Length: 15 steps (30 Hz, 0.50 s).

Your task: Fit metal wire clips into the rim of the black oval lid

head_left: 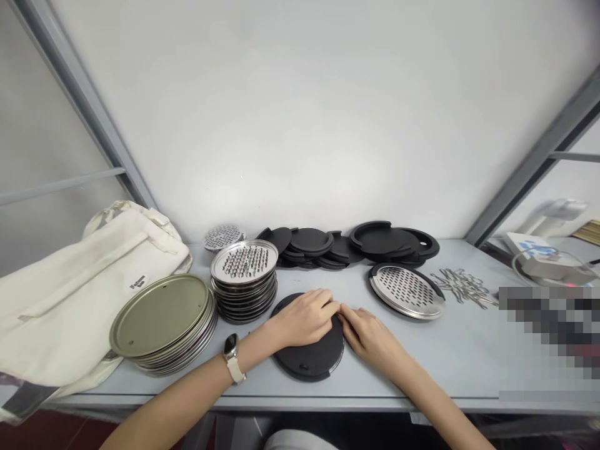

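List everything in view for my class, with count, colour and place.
Wall: one, white, back
Table: one, grey, lower picture
Posts: two, grey, either side
Bag: one, cream, far left
Plates: several stacked, olive on top, before the bag
Tall stack: one, silver grater atop dark layers, left of centre
Small grater stack: one, silver, behind it
Discs and rings: several, black, along the wall
Perforated disc: at least one, silver, black-edged, right of centre
Wire pieces: uncounted pile, silver, farther right
Box: one, white and blue, far right
Front disc: one, black, front centre
Watch: one, cream strap, left wrist
Left grip: one, bare, over front disc
Right grip: one, bare, at its right edge
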Each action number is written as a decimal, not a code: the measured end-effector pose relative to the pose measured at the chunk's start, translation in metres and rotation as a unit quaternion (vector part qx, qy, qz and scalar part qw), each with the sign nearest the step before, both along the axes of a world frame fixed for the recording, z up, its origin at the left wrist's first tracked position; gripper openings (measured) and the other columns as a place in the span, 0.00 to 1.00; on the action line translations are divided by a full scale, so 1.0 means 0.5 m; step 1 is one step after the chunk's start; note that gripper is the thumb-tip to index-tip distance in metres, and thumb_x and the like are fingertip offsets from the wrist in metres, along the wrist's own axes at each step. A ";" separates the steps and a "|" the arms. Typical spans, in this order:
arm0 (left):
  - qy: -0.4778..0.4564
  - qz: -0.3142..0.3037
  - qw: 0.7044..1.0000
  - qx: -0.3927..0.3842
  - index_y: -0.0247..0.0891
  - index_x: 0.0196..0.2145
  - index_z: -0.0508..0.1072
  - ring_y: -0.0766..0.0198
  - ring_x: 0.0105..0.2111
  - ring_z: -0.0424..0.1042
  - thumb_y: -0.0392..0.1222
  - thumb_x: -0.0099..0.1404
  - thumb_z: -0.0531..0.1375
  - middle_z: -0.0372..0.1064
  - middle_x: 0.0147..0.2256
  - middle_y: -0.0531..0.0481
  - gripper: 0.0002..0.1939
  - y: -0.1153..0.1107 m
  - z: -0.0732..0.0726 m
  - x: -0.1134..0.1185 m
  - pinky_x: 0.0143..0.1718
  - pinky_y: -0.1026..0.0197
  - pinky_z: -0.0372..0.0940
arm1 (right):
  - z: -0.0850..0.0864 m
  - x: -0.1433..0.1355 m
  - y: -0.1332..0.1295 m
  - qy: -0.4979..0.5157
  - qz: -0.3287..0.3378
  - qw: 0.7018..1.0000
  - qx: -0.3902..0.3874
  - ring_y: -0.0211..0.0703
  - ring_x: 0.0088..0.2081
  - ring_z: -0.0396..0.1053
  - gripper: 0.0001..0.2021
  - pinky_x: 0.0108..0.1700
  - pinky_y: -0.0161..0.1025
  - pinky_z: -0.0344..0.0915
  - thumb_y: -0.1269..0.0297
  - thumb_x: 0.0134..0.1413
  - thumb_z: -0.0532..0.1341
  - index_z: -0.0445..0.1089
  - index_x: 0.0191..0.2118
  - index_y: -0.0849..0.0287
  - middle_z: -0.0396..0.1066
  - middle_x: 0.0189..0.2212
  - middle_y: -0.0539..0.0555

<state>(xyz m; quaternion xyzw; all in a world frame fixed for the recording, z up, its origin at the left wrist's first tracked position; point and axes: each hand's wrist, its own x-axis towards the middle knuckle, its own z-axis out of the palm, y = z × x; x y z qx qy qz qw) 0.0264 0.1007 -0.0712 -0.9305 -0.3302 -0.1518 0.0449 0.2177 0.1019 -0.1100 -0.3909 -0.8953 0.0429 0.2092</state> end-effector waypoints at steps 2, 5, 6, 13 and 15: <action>0.001 0.001 1.000 0.001 0.35 0.36 0.60 0.61 0.35 0.60 0.32 0.63 0.49 0.57 0.35 0.47 0.03 0.000 0.000 0.001 0.38 0.60 0.60 | -0.004 0.000 0.001 0.000 -0.012 1.000 -0.002 0.43 0.26 0.65 0.08 0.28 0.36 0.56 0.71 0.61 0.45 0.59 0.36 0.59 0.66 0.23 0.52; 0.000 0.001 1.000 0.001 0.34 0.35 0.60 0.61 0.35 0.60 0.32 0.64 0.49 0.58 0.35 0.47 0.03 0.000 0.000 0.001 0.39 0.60 0.60 | -0.011 -0.001 0.003 -0.001 -0.023 1.000 -0.001 0.44 0.26 0.66 0.08 0.29 0.36 0.56 0.71 0.62 0.44 0.59 0.37 0.59 0.67 0.24 0.52; 0.000 0.001 1.000 0.001 0.34 0.36 0.60 0.61 0.36 0.60 0.32 0.64 0.49 0.58 0.35 0.47 0.03 0.000 0.001 0.001 0.39 0.60 0.60 | -0.013 -0.001 0.003 -0.001 -0.025 1.000 0.000 0.44 0.26 0.66 0.09 0.29 0.36 0.56 0.71 0.62 0.44 0.59 0.37 0.59 0.67 0.24 0.52; -0.001 -0.002 1.000 -0.008 0.33 0.40 0.62 0.60 0.37 0.61 0.32 0.65 0.49 0.58 0.36 0.46 0.06 -0.001 0.001 0.000 0.41 0.59 0.60 | -0.018 0.002 0.006 -0.006 -0.040 0.999 0.023 0.44 0.25 0.65 0.09 0.28 0.36 0.55 0.73 0.61 0.44 0.59 0.36 0.59 0.67 0.22 0.52; -0.005 -0.002 1.000 -0.013 0.34 0.42 0.62 0.60 0.38 0.61 0.32 0.65 0.49 0.59 0.37 0.46 0.08 -0.002 0.001 0.000 0.41 0.59 0.60 | -0.018 0.003 0.008 -0.006 -0.041 0.999 0.030 0.43 0.24 0.65 0.09 0.27 0.36 0.54 0.73 0.61 0.44 0.59 0.36 0.59 0.66 0.21 0.51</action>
